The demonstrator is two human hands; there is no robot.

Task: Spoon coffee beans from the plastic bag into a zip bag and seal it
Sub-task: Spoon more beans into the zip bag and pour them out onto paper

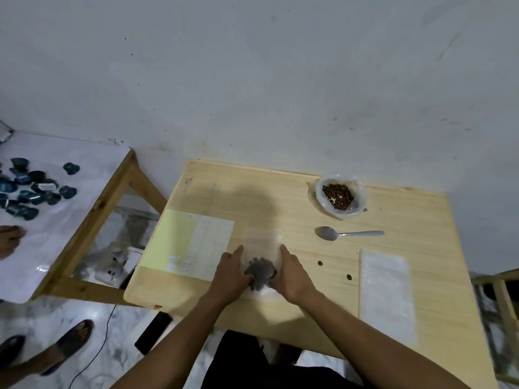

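Observation:
A clear zip bag (pixel 261 244) lies flat on the wooden table (pixel 407 209), with a small heap of coffee beans (pixel 260 272) inside its near end. My left hand (pixel 231 272) presses on the bag's left edge and my right hand (pixel 293 273) on its right edge, the beans between them. At the far right of the table stands the open plastic bag (pixel 340 197) holding more coffee beans (pixel 337 196). A metal spoon (pixel 346 233) rests empty on the table between that bag and my right hand.
A stack of unused zip bags (pixel 386 296) lies at the table's right side. A yellow and white paper sheet (pixel 191 242) lies left of my hands. A second table (pixel 64 234) to the left carries several dark pouches, with another person's hand and feet nearby.

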